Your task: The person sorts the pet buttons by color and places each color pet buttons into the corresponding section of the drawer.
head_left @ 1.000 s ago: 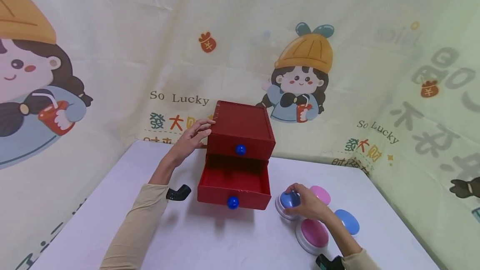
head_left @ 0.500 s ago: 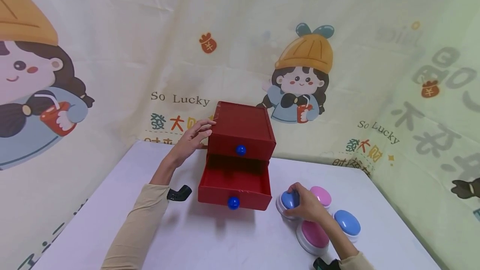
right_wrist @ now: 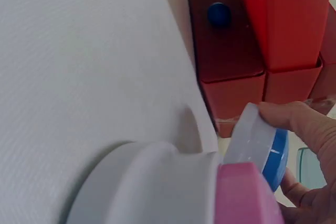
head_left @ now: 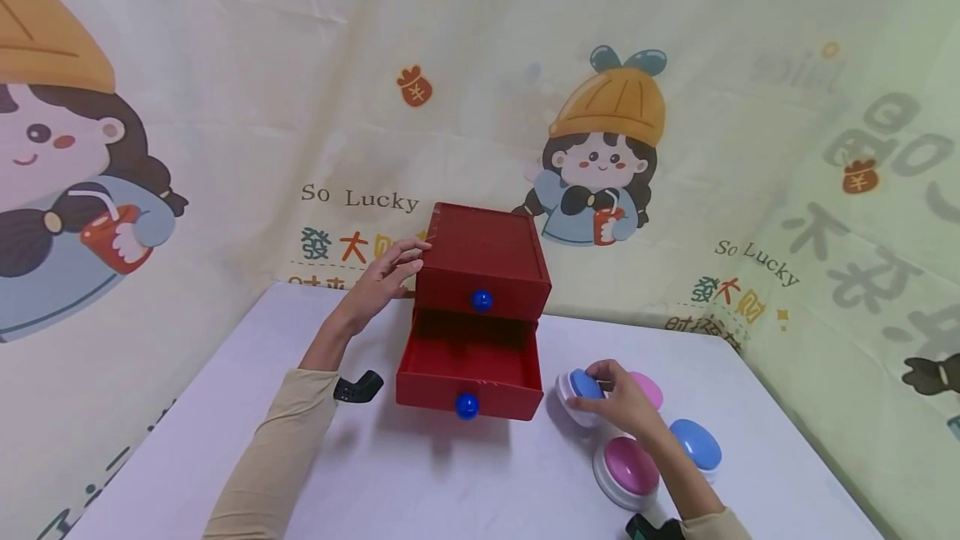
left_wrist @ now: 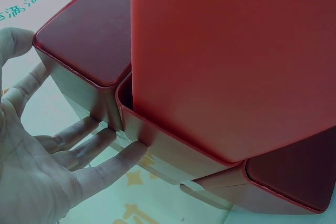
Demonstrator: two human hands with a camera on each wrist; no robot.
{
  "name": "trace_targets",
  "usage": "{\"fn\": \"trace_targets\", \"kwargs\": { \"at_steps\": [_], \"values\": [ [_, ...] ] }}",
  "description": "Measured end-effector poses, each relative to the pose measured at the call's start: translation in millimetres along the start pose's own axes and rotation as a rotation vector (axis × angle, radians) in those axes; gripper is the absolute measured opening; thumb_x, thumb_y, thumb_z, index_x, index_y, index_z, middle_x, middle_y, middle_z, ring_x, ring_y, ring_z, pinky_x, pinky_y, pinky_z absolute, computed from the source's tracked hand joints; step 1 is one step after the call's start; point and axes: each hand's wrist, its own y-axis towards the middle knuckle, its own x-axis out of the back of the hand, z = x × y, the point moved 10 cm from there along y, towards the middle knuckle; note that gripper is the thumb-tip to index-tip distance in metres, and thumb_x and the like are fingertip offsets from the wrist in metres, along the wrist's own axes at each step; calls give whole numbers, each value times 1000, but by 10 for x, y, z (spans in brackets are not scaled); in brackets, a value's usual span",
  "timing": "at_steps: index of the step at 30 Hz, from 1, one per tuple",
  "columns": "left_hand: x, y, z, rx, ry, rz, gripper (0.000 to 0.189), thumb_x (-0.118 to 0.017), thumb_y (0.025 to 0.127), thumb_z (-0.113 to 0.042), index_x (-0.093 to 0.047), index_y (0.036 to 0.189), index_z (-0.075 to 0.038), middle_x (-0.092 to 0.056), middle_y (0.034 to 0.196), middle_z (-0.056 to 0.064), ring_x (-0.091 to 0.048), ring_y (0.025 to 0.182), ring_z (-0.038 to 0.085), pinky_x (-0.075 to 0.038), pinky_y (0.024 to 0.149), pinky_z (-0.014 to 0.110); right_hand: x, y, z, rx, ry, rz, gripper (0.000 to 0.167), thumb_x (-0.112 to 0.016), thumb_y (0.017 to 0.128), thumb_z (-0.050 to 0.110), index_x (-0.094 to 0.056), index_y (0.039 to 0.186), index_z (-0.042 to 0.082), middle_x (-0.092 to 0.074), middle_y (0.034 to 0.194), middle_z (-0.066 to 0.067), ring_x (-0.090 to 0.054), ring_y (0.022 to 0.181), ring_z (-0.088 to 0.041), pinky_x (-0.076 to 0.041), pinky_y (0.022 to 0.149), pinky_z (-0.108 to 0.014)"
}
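Note:
My right hand (head_left: 627, 400) pinches a push button with a blue dome (head_left: 585, 385) and a white round base, thumb on one side and fingers on the other. It is tilted and raised at the right of the table. In the right wrist view the thumb lies on the white base (right_wrist: 249, 136). My left hand (head_left: 375, 285) has its fingers stretched against the left side of a red drawer cabinet (head_left: 483, 244). The left wrist view shows those fingertips (left_wrist: 137, 150) touching its side. A red drawer (head_left: 427, 390) with a blue knob (head_left: 467, 406) stands pulled out beneath a closed one.
Round my right hand stand more push buttons on the white table (head_left: 420, 482): a dark pink one (head_left: 632, 465) in front, a blue one (head_left: 696, 442) to the right, and a light pink one (head_left: 648, 388) partly hidden behind the hand. A printed cloth (head_left: 480, 140) hangs behind.
The blue push button under my right hand has come up from the table and now leans over, its shadow showing below. My left hand and the cabinet have stayed put.

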Motion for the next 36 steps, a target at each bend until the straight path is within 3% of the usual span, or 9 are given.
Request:
{"fn": "trace_targets", "kwargs": {
  "at_steps": [9, 16, 22, 23, 26, 30, 36],
  "values": [
    [-1, -5, 5, 2, 0, 0, 48, -53, 106, -33, -44, 152, -20, -41, 157, 10, -43, 141, 36, -46, 106, 62, 91, -57, 58, -34, 244, -20, 69, -85, 84, 36, -47, 134, 9, -52, 145, -18, -47, 137, -41, -50, 105, -53],
    [4, -3, -3, 2, -2, -3, 48, -52, 106, -33, -45, 151, -21, -43, 156, 9, -45, 140, 36, -48, 104, 61, 254, -179, 325, 129, 211, -225, 76, -88, 81, 34, -44, 138, 9, -51, 146, -13, -46, 139, -36, -44, 111, -56],
    [13, -4, 7, 4, 6, -7, 48, -52, 106, -33, -45, 152, -21, -42, 157, 10, -45, 140, 36, -48, 104, 62, 345, -312, 515, 260, 185, -376, 72, -90, 79, 26, -47, 135, 11, -51, 149, -7, -49, 135, -36, -46, 106, -60],
    [13, -6, 7, 4, 6, -7, 48, -52, 106, -33, -45, 152, -20, -43, 156, 10, -45, 140, 36, -47, 105, 62, 356, -332, 544, 275, 176, -396, 71, -90, 79, 25, -47, 134, 12, -52, 149, -6, -50, 135, -35, -48, 106, -59],
    [15, -9, 7, 3, 5, -7, 48, -52, 106, -33, -45, 152, -20, -43, 156, 10, -45, 140, 36, -47, 105, 62, 390, -393, 636, 317, 160, -443, 71, -92, 77, 21, -48, 133, 13, -52, 149, -3, -52, 134, -32, -51, 104, -33],
    [13, -9, 8, 0, 1, -5, 48, -52, 106, -32, -45, 152, -20, -43, 156, 10, -45, 140, 36, -46, 105, 63, 425, -485, 747, 352, 146, -495, 73, -92, 76, 18, -49, 134, 13, -52, 150, 0, -53, 134, -30, -45, 96, -14],
    [9, -10, 3, 2, -5, -4, 48, -53, 106, -32, -45, 151, -21, -42, 156, 9, -44, 141, 36, -45, 106, 64, 456, -629, 924, 403, 151, -548, 75, -93, 74, 15, -49, 134, 12, -52, 151, 1, -51, 136, -28, -41, 99, -10]
  ]
}}
